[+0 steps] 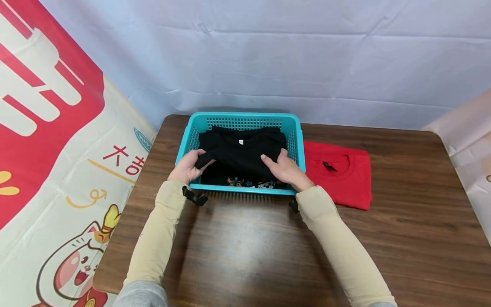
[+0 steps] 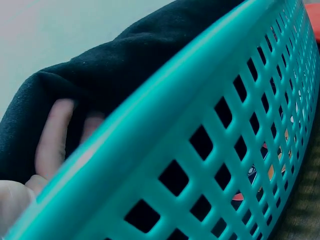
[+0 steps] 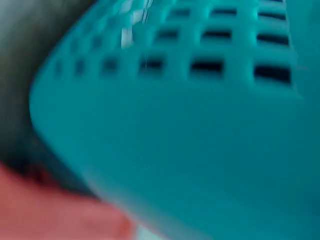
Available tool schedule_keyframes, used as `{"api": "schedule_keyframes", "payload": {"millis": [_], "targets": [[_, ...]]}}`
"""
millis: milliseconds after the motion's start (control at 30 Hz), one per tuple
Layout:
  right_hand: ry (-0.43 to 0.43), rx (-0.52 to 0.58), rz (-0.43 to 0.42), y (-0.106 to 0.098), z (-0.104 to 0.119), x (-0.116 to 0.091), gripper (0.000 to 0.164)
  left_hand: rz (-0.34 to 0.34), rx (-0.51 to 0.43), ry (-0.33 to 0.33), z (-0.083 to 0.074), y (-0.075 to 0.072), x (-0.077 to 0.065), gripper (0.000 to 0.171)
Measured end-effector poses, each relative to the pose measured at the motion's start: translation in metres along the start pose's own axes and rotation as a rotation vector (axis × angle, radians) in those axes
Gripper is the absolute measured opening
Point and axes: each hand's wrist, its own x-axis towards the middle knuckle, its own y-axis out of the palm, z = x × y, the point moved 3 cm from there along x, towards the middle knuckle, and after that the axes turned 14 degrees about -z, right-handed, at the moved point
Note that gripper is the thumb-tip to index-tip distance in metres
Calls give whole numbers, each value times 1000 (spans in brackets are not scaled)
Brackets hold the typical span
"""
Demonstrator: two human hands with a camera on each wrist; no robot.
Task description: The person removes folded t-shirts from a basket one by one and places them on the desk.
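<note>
Hung across the far side, a pale backdrop point(image 1: 268, 64). Before it, a dark wood-grain table point(image 1: 414, 183); at left, a cartoon-printed banner point(image 1: 23, 238). Near the table's far edge, left of centre, a turquoise basket point(image 1: 245, 114), probably placed broadside for easy reach from both sides. Just right of it, a red shirt point(image 1: 347, 183), folded flat on the table, apparently laid aside to leave the basket accessible.

Inside the basket, a black garment point(image 1: 239, 155), far part low between the walls, near part raised and, in the left wrist view, bulging above the rim. Gripped at the left edge by the left hand point(image 1: 188, 167), fingers tucked beneath the fabric; pinched at the right by the right hand point(image 1: 287, 169), thumb on top, other fingers mostly hidden. Likely held at both sides to spread the cloth evenly.

Under the raised part, cartoon prints point(image 1: 235, 182) on black fabric; impossible to tell whether on a separate piece. Smallest, at the garment's far part, a white tag point(image 1: 241, 142).
</note>
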Motion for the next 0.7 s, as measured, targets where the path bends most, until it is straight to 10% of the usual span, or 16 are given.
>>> {"api": "schedule_keyframes", "payload": {"millis": [333, 700], "targets": [[259, 844, 49, -4, -1, 21, 83, -47, 199, 121, -1, -1, 1, 69], [70, 550, 12, -3, -6, 30, 82, -120, 757, 415, 1, -2, 7, 84]]}}
